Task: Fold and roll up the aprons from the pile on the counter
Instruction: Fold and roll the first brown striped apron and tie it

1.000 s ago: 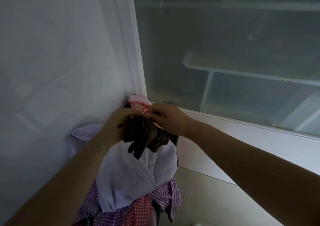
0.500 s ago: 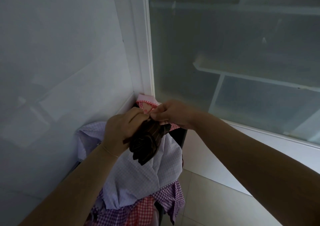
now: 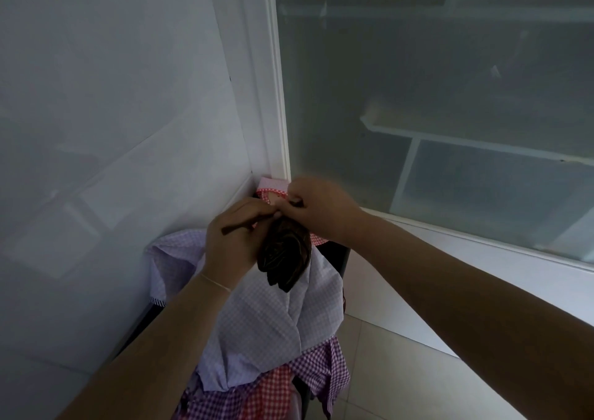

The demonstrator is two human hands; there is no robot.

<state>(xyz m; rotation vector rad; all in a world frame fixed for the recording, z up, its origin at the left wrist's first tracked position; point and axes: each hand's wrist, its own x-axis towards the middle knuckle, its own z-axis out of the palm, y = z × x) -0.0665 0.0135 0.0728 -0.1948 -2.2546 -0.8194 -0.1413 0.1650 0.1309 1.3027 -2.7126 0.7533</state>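
A dark brown rolled apron (image 3: pixel 284 255) hangs in the air over a pile of checked aprons. My left hand (image 3: pixel 234 243) grips the roll's left side, with a brown strap end sticking out over its fingers. My right hand (image 3: pixel 321 209) pinches the strap at the top of the roll. Under them lie a pale lilac checked apron (image 3: pixel 266 323), purple gingham (image 3: pixel 324 368) and red gingham (image 3: pixel 266 390). A pink and red checked piece (image 3: pixel 271 191) sits behind the hands in the corner.
The pile drapes over a dark stand (image 3: pixel 340 259) in a corner. A white wall (image 3: pixel 112 114) is at the left, a frosted glass panel (image 3: pixel 434 98) with a white frame at the right. Tiled floor (image 3: pixel 401 381) shows below right.
The brown apron has gone from a loose bunch to a tighter roll. Both hands stay together at its top; the view has shifted slightly.
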